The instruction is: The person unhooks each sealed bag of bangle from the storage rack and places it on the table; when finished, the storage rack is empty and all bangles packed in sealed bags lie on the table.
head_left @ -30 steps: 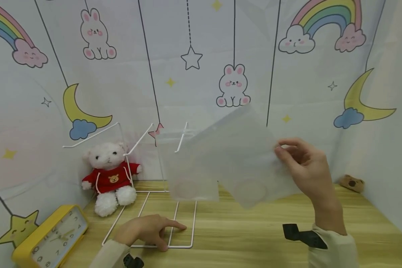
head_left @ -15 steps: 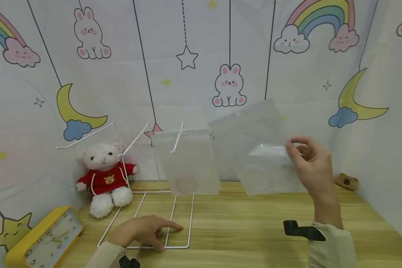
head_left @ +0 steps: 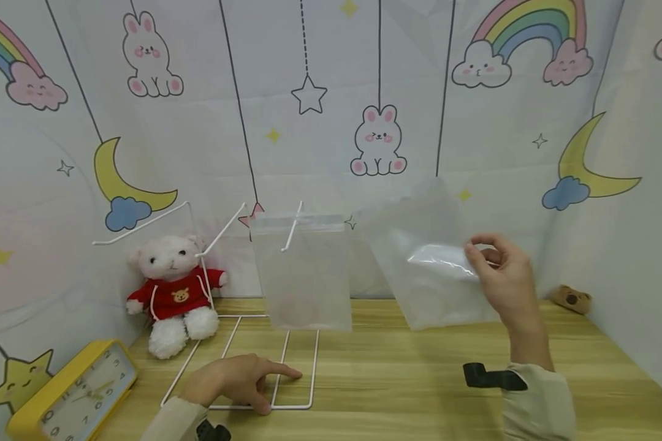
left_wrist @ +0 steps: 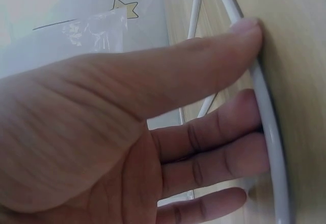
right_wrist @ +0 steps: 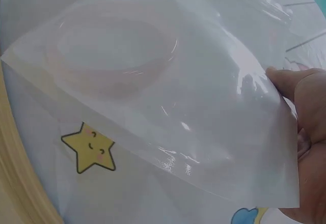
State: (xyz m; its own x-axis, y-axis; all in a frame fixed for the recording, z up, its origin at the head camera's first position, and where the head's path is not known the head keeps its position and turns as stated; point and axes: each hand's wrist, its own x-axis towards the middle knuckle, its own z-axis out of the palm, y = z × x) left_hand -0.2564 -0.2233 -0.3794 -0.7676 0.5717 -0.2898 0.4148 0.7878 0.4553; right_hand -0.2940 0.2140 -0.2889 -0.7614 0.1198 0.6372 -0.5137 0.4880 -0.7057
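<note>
Nearest, over the pale wooden table's (head_left: 408, 386) front edge, the left hand (head_left: 228, 378) rests its thumb on the white wire rack's (head_left: 292, 407) front bar. Farther back, the right hand (head_left: 504, 278) pinches a translucent plastic bag (head_left: 430, 282) by its right edge; tilted, top leaning left, it extends from that grip toward a similar bag (head_left: 309, 275) hanging at a white prong (head_left: 290, 237).
</note>
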